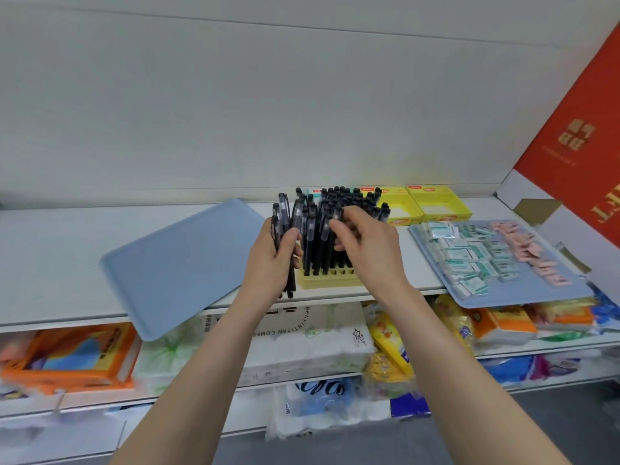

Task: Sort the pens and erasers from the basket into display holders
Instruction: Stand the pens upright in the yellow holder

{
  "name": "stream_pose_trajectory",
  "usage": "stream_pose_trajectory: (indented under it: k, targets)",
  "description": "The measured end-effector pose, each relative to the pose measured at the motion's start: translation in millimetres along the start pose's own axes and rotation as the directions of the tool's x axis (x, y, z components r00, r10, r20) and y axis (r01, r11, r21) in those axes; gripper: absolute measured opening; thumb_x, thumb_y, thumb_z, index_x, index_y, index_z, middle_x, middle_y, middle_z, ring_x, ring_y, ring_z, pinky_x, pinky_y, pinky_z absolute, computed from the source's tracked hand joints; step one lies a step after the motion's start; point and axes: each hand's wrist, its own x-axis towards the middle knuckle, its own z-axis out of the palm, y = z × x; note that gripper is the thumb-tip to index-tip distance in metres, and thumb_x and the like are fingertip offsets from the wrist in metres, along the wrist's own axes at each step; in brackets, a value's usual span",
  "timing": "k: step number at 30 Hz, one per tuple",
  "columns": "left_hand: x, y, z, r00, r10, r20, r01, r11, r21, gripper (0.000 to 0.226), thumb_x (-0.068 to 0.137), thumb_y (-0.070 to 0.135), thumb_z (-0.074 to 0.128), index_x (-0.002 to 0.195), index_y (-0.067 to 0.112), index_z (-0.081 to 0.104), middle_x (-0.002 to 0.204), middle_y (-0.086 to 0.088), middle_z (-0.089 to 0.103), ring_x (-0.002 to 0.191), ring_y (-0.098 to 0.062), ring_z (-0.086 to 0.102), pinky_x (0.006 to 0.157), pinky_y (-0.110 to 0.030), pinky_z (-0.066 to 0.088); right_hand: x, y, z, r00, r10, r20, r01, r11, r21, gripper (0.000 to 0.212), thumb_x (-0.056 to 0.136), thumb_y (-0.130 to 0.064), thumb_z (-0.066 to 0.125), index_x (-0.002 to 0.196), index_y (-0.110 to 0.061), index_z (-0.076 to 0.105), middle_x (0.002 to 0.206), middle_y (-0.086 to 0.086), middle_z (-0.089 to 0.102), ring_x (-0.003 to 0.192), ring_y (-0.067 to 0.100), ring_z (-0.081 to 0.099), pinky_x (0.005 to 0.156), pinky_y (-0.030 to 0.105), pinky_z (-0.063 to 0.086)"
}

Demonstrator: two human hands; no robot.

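A white shelf (50, 250) carries a blue tray (181, 263) on the left, overhanging the front edge. A second tray (523, 297) on the right is heaped with erasers (469, 256), well apart from both hands. Between the trays stands a yellow holder (328, 280) packed with upright black pens (349, 203), with yellow boxes (436, 206) behind it. The left hand (271, 260) grips a bundle (283, 216) of pens just left of the holder. The right hand (369, 250) pinches one pen (330, 226) near its cap, over the holder's front rows.

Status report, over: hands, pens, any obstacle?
Left hand grips a pen bundle. Right hand pinches one pen at the yellow holder. Front slots free, nothing blocking.
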Motion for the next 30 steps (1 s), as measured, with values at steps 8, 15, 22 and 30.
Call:
stream_pose_trajectory:
  k: [8,15,22,30]
  targets:
    - [2,4,3,0.999,0.020,0.045,-0.021,1.000,0.007,0.021,0.102,0.027,0.045,0.099,0.009,0.056,0.070,0.001,0.062,0.057,-0.012,0.058,0.064,-0.024,0.049,0,8,8,0.997,0.014,0.074,-0.011,0.999,-0.042,0.020,0.097,-0.035,0.058,0.091,-0.016,0.060,0.072,-0.002,0.065,0.064,0.013,0.064,0.065,0.042,0.054]
    - [-2,6,8,0.988,0.075,0.137,-0.079,0.997,0.019,0.012,0.101,0.024,0.047,0.099,0.014,0.055,0.071,0.002,0.063,0.064,-0.015,0.064,0.067,-0.031,0.056,-2,-15,-1,0.996,-0.036,-0.080,0.046,0.990,0.136,0.013,0.093,-0.034,0.062,0.096,-0.023,0.069,0.083,-0.008,0.061,0.076,0.012,0.057,0.066,0.021,0.045]
    - [-8,12,11,0.987,0.156,0.023,-0.157,0.986,0.057,0.019,0.102,0.027,0.044,0.103,0.020,0.061,0.083,0.013,0.068,0.084,0.002,0.064,0.080,-0.015,0.050,0,-18,-18,0.981,0.154,-0.119,-0.092,0.905,0.415,0.012,0.098,-0.022,0.055,0.088,-0.017,0.060,0.070,-0.002,0.063,0.051,0.011,0.054,0.053,0.027,0.043]
    - [-14,5,7,0.990,0.107,-0.090,-0.105,0.994,0.025,0.019,0.103,0.034,0.039,0.094,0.037,0.055,0.069,0.002,0.051,0.060,-0.012,0.052,0.057,-0.024,0.040,-10,10,-13,0.998,0.002,-0.062,0.002,0.998,0.062,0.011,0.102,-0.029,0.045,0.103,-0.021,0.053,0.074,-0.002,0.063,0.065,0.015,0.065,0.064,0.043,0.053]
